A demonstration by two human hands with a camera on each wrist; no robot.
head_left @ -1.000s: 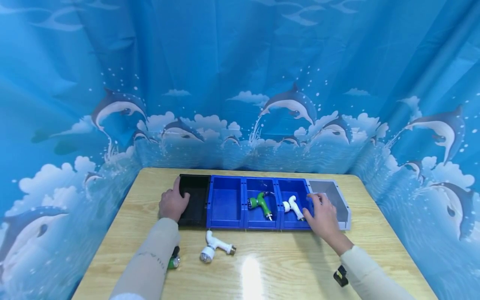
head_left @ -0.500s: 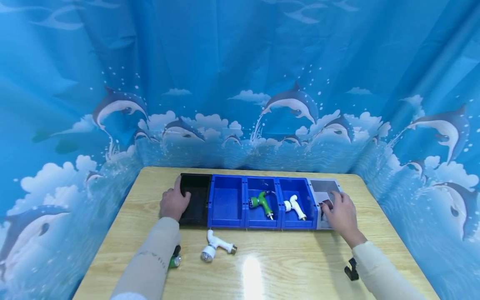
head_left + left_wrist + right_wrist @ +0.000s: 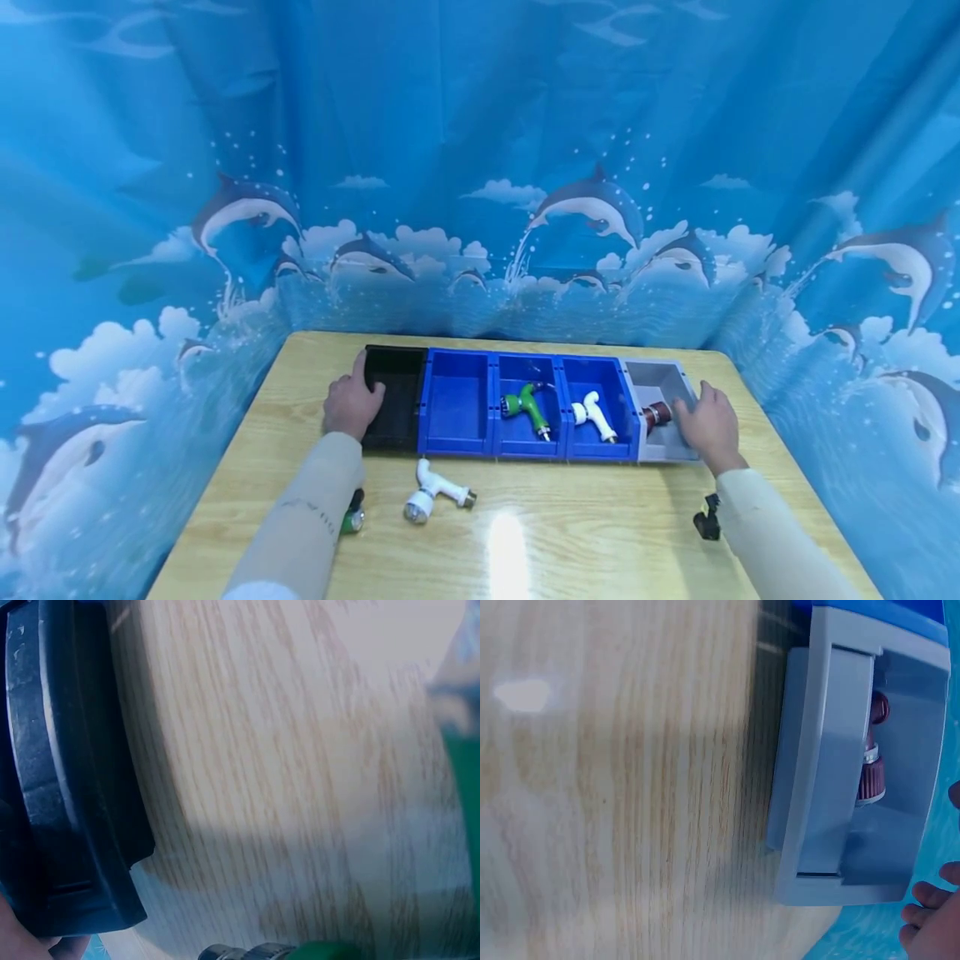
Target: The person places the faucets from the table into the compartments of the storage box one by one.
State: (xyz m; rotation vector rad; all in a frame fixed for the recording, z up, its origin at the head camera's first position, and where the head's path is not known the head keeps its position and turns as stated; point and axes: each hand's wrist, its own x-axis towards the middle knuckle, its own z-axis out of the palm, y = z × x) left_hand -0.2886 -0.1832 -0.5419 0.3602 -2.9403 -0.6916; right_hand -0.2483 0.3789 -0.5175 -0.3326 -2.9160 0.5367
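My left hand (image 3: pixel 353 406) holds the left wall of the black bin (image 3: pixel 395 398), its thumb reaching over the rim; its fingers show beneath a corner of the black bin (image 3: pixel 82 847) in the left wrist view. My right hand (image 3: pixel 711 423) is at the right wall of the grey bin (image 3: pixel 678 452), thumb over the rim. In the right wrist view its spread fingers (image 3: pixel 930 896) are beyond the end of that bin. A dark red tap (image 3: pixel 656 414) lies inside the grey bin; its ribbed knob (image 3: pixel 871 780) shows up close, the front wall hiding part of it.
Between them run three blue bins: one bare inside (image 3: pixel 459 396), one with a green tap (image 3: pixel 528 408), one with a white tap (image 3: pixel 596 417). Another white tap (image 3: pixel 437 490) lies on the wooden table (image 3: pixel 585 525). A green tap (image 3: pixel 352 518) is partly behind the left sleeve.
My right hand has moved right, from over the right blue bin to the grey bin's right side. The dark red tap is now loose in the grey bin. My left hand stays put.
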